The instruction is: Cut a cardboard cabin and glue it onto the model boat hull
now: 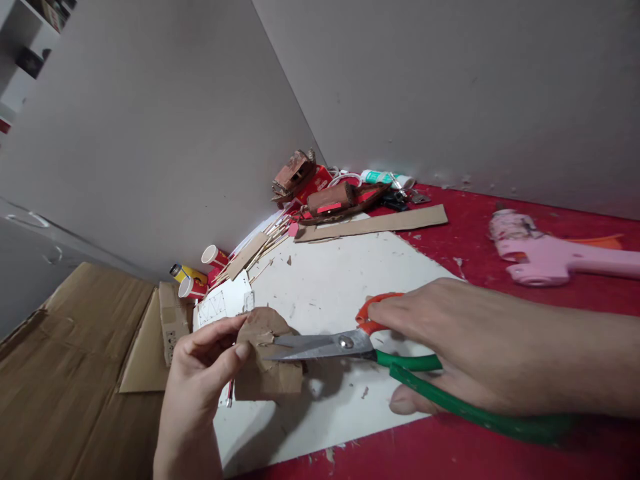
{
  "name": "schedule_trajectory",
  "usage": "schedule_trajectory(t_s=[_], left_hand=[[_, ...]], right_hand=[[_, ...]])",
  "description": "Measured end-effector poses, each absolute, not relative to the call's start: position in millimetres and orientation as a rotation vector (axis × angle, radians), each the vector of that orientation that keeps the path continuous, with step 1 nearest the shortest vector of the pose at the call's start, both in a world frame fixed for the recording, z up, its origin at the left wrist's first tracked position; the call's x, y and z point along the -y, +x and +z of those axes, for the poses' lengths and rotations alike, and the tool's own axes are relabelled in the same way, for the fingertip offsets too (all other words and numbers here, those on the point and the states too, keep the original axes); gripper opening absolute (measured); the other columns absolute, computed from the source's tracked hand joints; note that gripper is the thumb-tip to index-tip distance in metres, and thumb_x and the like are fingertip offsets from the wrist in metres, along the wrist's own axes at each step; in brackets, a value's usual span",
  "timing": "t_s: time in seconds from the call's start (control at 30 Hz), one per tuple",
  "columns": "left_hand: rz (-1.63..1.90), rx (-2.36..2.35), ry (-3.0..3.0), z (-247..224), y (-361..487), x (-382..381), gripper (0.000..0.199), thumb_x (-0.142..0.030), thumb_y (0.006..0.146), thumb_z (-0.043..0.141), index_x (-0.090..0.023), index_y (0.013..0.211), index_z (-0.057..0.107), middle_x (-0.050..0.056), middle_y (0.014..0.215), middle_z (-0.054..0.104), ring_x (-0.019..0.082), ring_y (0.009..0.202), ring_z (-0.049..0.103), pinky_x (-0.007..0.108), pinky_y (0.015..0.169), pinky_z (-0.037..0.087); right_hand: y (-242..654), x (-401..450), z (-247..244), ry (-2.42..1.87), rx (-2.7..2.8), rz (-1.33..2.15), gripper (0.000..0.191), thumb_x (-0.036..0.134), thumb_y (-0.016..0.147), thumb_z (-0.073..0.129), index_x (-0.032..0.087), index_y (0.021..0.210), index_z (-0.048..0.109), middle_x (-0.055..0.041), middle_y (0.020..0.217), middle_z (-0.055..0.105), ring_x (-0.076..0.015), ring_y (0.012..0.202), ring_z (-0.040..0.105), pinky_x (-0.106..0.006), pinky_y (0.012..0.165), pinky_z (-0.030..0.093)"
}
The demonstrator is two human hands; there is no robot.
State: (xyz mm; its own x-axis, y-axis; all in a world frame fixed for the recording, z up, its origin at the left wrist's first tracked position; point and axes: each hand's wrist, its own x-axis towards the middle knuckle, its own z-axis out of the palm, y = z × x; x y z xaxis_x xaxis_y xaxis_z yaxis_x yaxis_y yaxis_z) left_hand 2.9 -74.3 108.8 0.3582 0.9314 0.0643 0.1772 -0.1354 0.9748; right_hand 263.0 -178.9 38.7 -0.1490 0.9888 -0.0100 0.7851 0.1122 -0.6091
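My left hand (200,373) pinches the left edge of a small brown piece of cardboard (270,380), which has a rounded top and a torn patch in its middle. Scissors (345,343) with one orange and one green handle are gripped in my right hand (445,340). Their blades point left and are slightly parted, with the tips over the torn patch; whether they touch the cardboard I cannot tell. Below it lies a white board (330,280) strewn with small scraps.
A pink glue gun (555,257) lies on the red tabletop (500,427) at right. Brown cardboard models (327,200), a cardboard strip (380,224) and thin wooden sticks (273,240) sit towards the corner. Paper cups (193,288) and a large cardboard sheet (75,360) are at left.
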Motion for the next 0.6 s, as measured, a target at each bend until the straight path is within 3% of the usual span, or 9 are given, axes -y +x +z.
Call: schedule_trajectory(t_s=[0.13,0.47,0.6], left_hand=[[0.932,-1.075,1.634,104,5,73,0.026,-0.020,0.063,0.088,-0.023,0.088,0.083,0.006,0.087,0.082,0.019,0.076,0.076,0.021,0.066,0.060],[0.944,-1.090,1.691,96,10,72,0.027,-0.026,0.066,0.088,-0.022,0.093,0.083,0.008,0.090,0.081,0.021,0.079,0.076,0.023,0.069,0.061],[0.930,-1.085,1.707,96,8,71,0.025,-0.025,0.068,0.086,-0.024,0.093,0.083,0.006,0.089,0.081,0.019,0.079,0.075,0.021,0.068,0.060]], right_hand=[[259,179,37,-1.772,2.005,0.723,0.036,0.055,0.073,0.074,0.022,0.084,0.065,-0.0091,0.082,0.070,-0.0354,0.079,0.067,-0.041,0.063,0.046],[254,182,32,-1.793,1.946,0.747,0.029,0.049,0.075,0.076,0.022,0.076,0.064,-0.0068,0.071,0.067,-0.0288,0.068,0.065,-0.035,0.056,0.043],[252,184,32,-1.784,1.942,0.672,0.021,0.039,0.077,0.077,0.022,0.075,0.065,-0.0062,0.068,0.067,-0.0282,0.064,0.064,-0.034,0.054,0.040]])
